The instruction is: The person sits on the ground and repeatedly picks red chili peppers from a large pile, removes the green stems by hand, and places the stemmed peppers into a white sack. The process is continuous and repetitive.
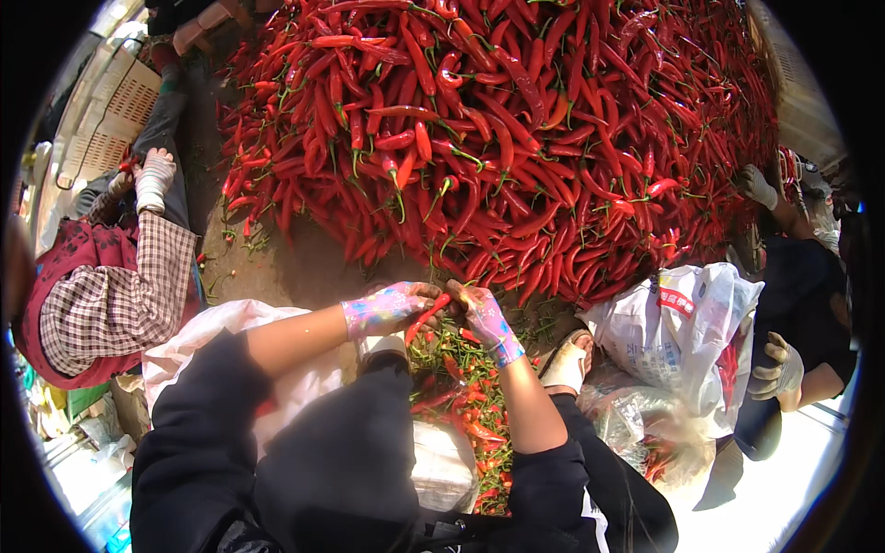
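My left hand (394,307), in a pink floral glove with bare fingertips, holds a red chili pepper (427,318) at a slant. Its stem end points up towards my right hand (480,314), gloved alike, whose thumb and fingers pinch at the green stem. Below both hands, green stems and red pepper pieces (487,415) lie scattered between my legs. A large heap of red chili peppers (498,152) with green stems rises just beyond my hands.
White plastic sacks stand at the right (650,339) and left (228,318), close to my legs. A co-worker in a checked sleeve (166,256) sits at left; another's gloved hand (778,366) is at right. Plastic crates (110,110) stand behind the left co-worker.
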A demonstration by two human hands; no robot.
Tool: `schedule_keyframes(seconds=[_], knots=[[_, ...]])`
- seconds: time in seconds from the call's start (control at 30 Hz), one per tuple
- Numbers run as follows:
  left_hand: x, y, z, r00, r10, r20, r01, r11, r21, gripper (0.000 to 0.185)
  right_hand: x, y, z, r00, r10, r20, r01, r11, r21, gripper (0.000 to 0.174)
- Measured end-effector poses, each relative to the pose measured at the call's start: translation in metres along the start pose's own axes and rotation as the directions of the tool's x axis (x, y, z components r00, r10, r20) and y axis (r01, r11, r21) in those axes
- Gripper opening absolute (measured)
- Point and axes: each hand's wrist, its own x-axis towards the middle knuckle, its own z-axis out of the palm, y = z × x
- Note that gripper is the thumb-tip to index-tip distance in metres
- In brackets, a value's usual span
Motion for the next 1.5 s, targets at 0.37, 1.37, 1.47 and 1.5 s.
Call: schedule_keyframes(seconds=[0.37, 1.37, 1.47, 1.5], knots=[[-0.18, 0.218, 0.259, 0.91, 0.06, -0.41, 0.406, 0.064, 0.911, 0.026, -0.119, -0.151, 0.001, 0.681, 0.668, 0.3, 0.401, 0.003, -0.916, 0.049], [0.104, 0.123, 0.147, 0.787, 0.252, -0.563, -0.272, 0.961, 0.051, 0.037, -0.032, -0.176, -0.061, 0.855, -0.366, 0.368, 0.292, -0.248, -0.924, 0.021], [0.068, 0.122, 0.16, 0.791, 0.477, -0.383, -0.24, 0.818, 0.523, 0.032, -0.037, -0.176, -0.055, 0.612, -0.458, 0.644, 0.522, -0.378, -0.765, 0.025], [0.057, 0.124, 0.168, 0.78, 0.541, -0.315, -0.211, 0.701, 0.681, 0.034, -0.038, -0.177, -0.05, 0.601, -0.436, 0.67, 0.546, -0.388, -0.742, 0.028]])
